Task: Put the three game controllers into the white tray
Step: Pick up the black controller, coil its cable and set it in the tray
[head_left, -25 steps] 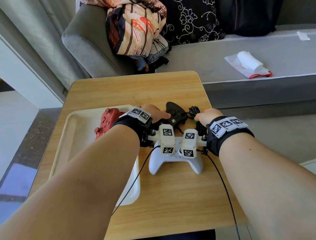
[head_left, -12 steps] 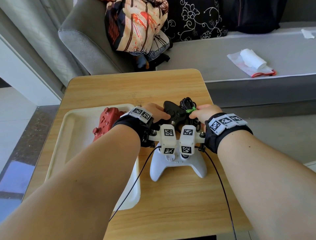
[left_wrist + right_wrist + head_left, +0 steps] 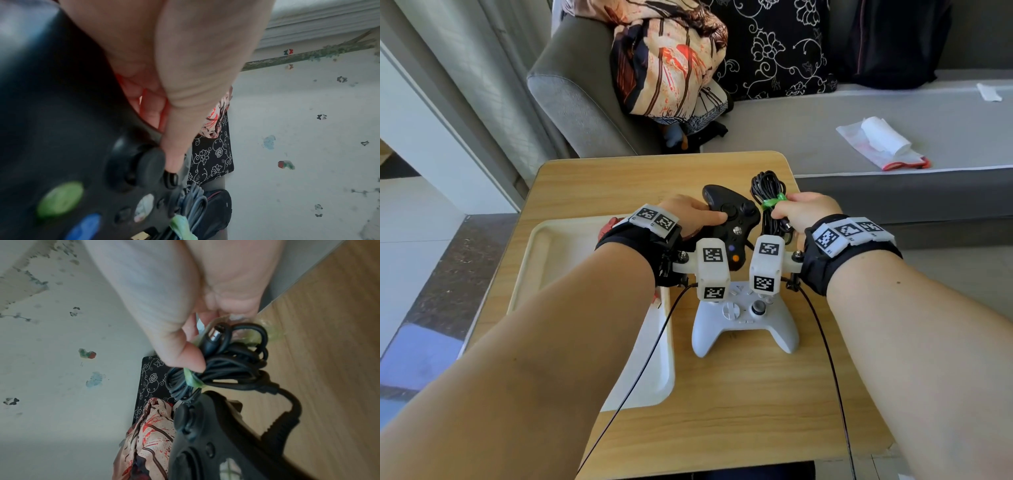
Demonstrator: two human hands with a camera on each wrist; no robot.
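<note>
My left hand [image 3: 693, 216] grips the black controller [image 3: 736, 219] by its left grip, thumb on its face near the stick [image 3: 144, 162]. My right hand [image 3: 803, 212] pinches the controller's coiled black cable [image 3: 768, 186], bundled with a green tie [image 3: 192, 378]. Both are lifted above the wooden table [image 3: 739, 404]. The white controller [image 3: 744, 320] lies on the table below my wrists. A red controller [image 3: 607, 224] lies in the white tray [image 3: 537, 260] at the left, mostly hidden behind my left wrist.
A grey sofa [image 3: 859, 113] stands behind the table with a patterned cloth [image 3: 671, 58], a black floral cushion [image 3: 774, 44] and a white roll on a bag [image 3: 883, 140]. Thin black wires [image 3: 654, 353] run from my wrist cameras across the table.
Both hands have raised the black controller and its cable bundle off the table and away from me. The white controller, earlier half covered by my wrists, shows more fully.
</note>
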